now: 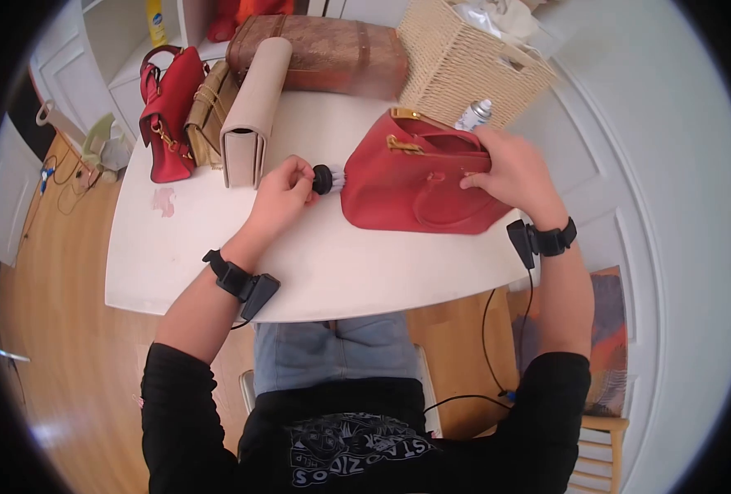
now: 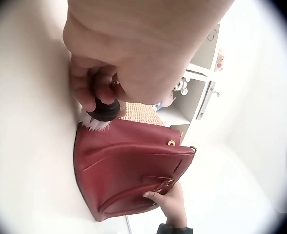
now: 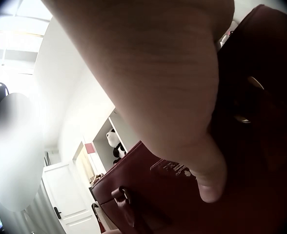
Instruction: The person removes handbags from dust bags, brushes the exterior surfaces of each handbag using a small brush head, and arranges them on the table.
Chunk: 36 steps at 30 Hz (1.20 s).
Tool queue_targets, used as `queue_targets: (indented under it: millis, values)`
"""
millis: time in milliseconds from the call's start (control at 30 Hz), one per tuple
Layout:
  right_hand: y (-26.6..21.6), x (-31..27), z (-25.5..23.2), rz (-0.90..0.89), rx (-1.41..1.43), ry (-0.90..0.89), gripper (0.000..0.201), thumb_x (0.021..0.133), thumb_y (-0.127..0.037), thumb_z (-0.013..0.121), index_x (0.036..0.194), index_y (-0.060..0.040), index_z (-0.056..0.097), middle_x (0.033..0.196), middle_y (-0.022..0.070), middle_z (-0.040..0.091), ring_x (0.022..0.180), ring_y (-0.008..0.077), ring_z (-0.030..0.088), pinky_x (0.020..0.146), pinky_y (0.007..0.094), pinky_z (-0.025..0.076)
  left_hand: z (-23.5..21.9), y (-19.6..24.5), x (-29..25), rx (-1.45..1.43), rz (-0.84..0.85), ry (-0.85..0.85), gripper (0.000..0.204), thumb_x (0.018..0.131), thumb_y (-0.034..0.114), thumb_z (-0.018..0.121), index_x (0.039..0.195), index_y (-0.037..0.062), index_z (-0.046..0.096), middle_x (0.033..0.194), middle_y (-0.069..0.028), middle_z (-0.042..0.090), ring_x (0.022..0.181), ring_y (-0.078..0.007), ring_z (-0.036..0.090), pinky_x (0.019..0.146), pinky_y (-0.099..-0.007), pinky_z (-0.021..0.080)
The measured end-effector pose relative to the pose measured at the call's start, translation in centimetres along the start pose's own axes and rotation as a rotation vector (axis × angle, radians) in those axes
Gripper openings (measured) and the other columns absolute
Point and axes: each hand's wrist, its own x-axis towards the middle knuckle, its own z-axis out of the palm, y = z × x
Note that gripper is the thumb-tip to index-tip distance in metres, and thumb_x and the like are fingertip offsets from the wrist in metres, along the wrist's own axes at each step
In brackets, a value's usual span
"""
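A red leather handbag (image 1: pixel 415 185) lies tilted over the white table (image 1: pixel 324 272), with gold fittings along its opening. My right hand (image 1: pixel 518 169) grips its right end, the thumb (image 3: pixel 212 187) pressed on the front face and the fingers hidden behind. In my left hand (image 1: pixel 283 193) is a small round brush (image 1: pixel 322 179) with a black handle, pinched between thumb and fingers. Its white bristles (image 2: pixel 94 122) meet the left edge of the bag, low down near the tabletop in the left wrist view.
Left of the work stand a smaller red handbag (image 1: pixel 172 115), a gold bag (image 1: pixel 209 107) and a beige bag (image 1: pixel 254 123). Behind are a brown trunk-like case (image 1: pixel 332 58) and a woven basket (image 1: pixel 456 62). A spray can (image 1: pixel 474 114) stands behind the red handbag.
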Motion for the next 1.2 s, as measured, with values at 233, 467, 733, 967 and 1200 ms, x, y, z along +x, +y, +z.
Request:
queue_targets:
  millis: [233,467,733,967,1200]
  values:
    - [-1.0,-2.8,-2.2,0.175,0.311,0.165,0.057,0.080,-0.028,0.091,0.125,0.0000,0.069,0.102,0.0225,0.077,0.094,0.0380,0.076,0.084,0.0448,0.058,-0.3,0.0,0.3,-0.054,0.016,0.092,0.006,0.102,0.002,0.052,0.105,0.0011,0.057,0.080,-0.0068,0.067,0.074,-0.0135,0.069,0.067,-0.0293,0.053]
    - [-5.1,-4.7,-4.3,0.299,0.408,-0.004,0.044,0.083,-0.017,0.085,0.118,0.0031,0.068,0.091,0.0199,0.075,0.089,0.0300,0.078,0.079,0.0384,0.059,-0.5,-0.5,0.1,0.043,0.026,0.104,0.007,0.098,0.005,0.057,0.103,0.0012,0.058,0.076,-0.0065,0.069,0.070,-0.0131,0.068,0.066,-0.0303,0.052]
    - [-1.8,-6.5,-3.0,0.093,0.715,-0.205,0.069,0.088,-0.027,0.085,0.144,0.0006,0.058,0.129,0.0210,0.069,0.116,0.0297,0.069,0.102,0.0398,0.053,-0.2,3.2,-1.3,0.477,0.110,-0.050,0.013,0.090,0.008,0.072,0.098,0.0034,0.062,0.071,-0.0113,0.070,0.064,-0.0214,0.067,0.065,-0.0371,0.053]
    - [-0.4,-9.1,-0.7,0.169,0.872,-0.135,0.064,0.075,-0.010,0.083,0.135,0.0038,0.067,0.116,0.0107,0.076,0.104,0.0192,0.071,0.096,0.0339,0.055,-1.3,3.9,-2.0,0.469,0.108,-0.069,0.021,0.091,0.016,0.078,0.099,0.0013,0.065,0.081,-0.0180,0.076,0.078,-0.0296,0.077,0.071,-0.0423,0.058]
    - [-0.2,-9.9,-0.6,0.355,1.229,0.019,0.040,0.074,-0.001,0.073,0.113,0.0087,0.073,0.103,0.0086,0.078,0.088,0.0147,0.072,0.081,0.0287,0.056,-0.7,6.2,-4.6,0.808,0.067,0.056,0.031,0.096,0.028,0.073,0.105,-0.0003,0.064,0.093,-0.0241,0.074,0.091,-0.0444,0.073,0.078,-0.0523,0.057]
